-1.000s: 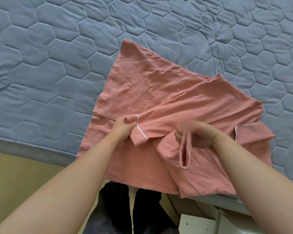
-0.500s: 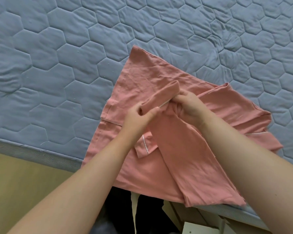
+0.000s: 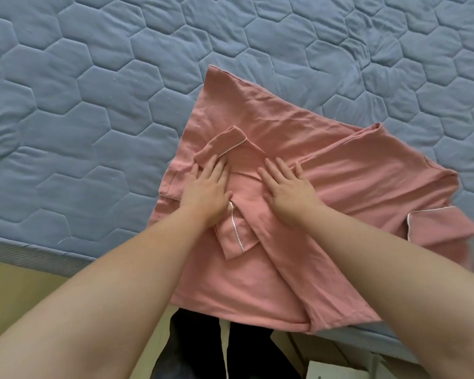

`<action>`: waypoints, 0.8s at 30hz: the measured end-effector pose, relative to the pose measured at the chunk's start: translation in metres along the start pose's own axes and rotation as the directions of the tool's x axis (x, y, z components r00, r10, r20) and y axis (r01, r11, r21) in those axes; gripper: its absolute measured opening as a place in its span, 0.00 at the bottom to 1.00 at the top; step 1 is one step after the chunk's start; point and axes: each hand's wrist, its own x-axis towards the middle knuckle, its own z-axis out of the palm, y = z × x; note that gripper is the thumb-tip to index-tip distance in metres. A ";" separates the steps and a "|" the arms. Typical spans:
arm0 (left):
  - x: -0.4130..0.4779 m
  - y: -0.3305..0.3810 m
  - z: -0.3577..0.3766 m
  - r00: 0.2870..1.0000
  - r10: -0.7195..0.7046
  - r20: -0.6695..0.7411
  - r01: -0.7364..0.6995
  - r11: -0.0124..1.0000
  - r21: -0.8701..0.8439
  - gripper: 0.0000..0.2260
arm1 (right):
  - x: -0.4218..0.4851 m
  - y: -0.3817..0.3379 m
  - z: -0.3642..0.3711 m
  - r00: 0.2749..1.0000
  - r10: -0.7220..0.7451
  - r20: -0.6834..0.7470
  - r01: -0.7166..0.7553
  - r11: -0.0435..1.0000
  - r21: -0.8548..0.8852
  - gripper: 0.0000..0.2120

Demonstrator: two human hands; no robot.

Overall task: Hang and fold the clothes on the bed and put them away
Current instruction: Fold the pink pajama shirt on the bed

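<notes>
both hands, left (image 3: 206, 190) and right (image 3: 288, 190), press flat-fingered on the half-folded pink top (image 3: 257, 283) on the bed (image 3: 93, 105); final folds and storing remain.

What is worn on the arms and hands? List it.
Nothing worn shows. The left hand and right hand are bare: no gloves, rings or watch. The left forearm and right forearm are bare to the frame's edge; no sleeve in view.

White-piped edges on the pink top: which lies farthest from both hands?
The piped edge at far right; the other two sit beside the left hand.
</notes>
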 end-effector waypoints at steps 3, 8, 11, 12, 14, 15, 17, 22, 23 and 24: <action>0.001 0.014 -0.005 0.993 -0.090 -0.072 0.091 0.996 0.021 0.30 | -0.013 0.021 0.006 0.943 0.329 -0.055 -0.323 0.941 0.097 0.29; -0.003 0.070 0.000 0.991 0.090 -0.095 -0.092 0.996 -0.016 0.31 | -0.055 0.031 0.019 0.975 0.171 -0.141 -0.161 0.984 0.080 0.28; -0.002 0.105 0.011 0.999 -0.035 0.001 0.035 0.998 -0.056 0.31 | -0.087 0.067 0.043 0.941 0.337 0.008 -0.337 0.941 -0.035 0.27; -0.002 0.120 0.010 0.999 -0.050 0.007 0.051 0.995 -0.083 0.31 | -0.097 0.078 0.044 0.917 0.399 0.004 -0.399 0.917 -0.001 0.27; -0.003 0.156 0.009 0.999 0.032 0.011 -0.030 0.992 -0.121 0.30 | -0.117 0.093 0.041 0.898 0.433 -0.079 -0.424 0.899 0.111 0.30; -0.005 0.174 0.010 0.994 0.105 0.010 -0.103 0.987 -0.126 0.29 | -0.127 0.100 0.040 0.879 0.452 -0.150 -0.428 0.888 0.169 0.31; -0.011 0.211 0.013 0.973 0.232 0.018 -0.228 0.966 -0.121 0.27 | -0.153 0.121 0.045 0.758 0.593 -0.271 -0.511 0.799 0.319 0.30; -0.025 0.283 0.028 0.934 0.355 0.037 -0.343 0.921 -0.184 0.27 | -0.228 0.194 0.090 0.206 0.977 0.048 -0.699 0.113 0.706 0.31; -0.027 0.296 0.032 0.926 0.378 0.017 -0.367 0.908 -0.203 0.28 | -0.240 0.206 0.103 0.129 0.971 0.200 -0.671 -0.063 0.738 0.33; -0.029 0.306 0.036 0.915 0.403 -0.003 -0.394 0.894 -0.213 0.28 | -0.249 0.215 0.117 0.097 0.928 0.359 -0.611 -0.230 0.758 0.34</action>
